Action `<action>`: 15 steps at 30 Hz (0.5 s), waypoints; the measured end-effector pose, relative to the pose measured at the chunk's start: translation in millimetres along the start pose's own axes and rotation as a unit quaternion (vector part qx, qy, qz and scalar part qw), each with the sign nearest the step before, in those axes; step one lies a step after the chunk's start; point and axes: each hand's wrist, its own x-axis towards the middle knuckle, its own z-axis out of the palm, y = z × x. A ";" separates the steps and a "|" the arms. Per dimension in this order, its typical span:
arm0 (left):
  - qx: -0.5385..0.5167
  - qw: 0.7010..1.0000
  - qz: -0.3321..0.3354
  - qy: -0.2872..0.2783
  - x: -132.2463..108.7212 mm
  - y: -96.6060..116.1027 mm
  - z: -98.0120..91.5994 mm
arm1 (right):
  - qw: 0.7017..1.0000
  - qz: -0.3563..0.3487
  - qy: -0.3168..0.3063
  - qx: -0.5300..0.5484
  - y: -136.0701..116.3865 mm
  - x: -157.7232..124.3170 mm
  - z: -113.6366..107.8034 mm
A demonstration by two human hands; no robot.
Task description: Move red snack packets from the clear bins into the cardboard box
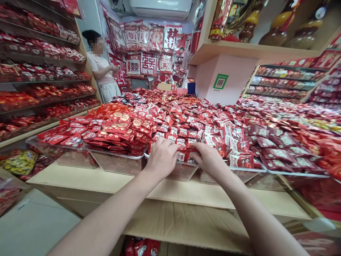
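Note:
Small red packets [182,141] with white and figure prints stand in rows in a clear plastic bin [183,171] at the middle of the front row. My left hand [163,156] rests on the bin's left side, fingers reaching over the packets and thumb pointing right. On the right side, my right hand [209,158] touches the packets with its fingers stretched left and its thumb lower, apart from them. Several packets show between the two hands. The left fingertips are partly hidden, and neither hand visibly lifts a packet.
Neighbouring bins hold red packets [117,131] on the left and maroon packets [278,145] on the right. A wooden ledge [80,181] runs in front, with cardboard [186,224] below. An overhead shelf [255,51] juts out at right. A person [102,67] stands at the back left.

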 end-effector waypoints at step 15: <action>-0.200 0.955 0.198 0.094 -5.1 14.2 -12.7 | 0.980 -0.022 -0.069 0.183 -45.8 -80.4 -58.3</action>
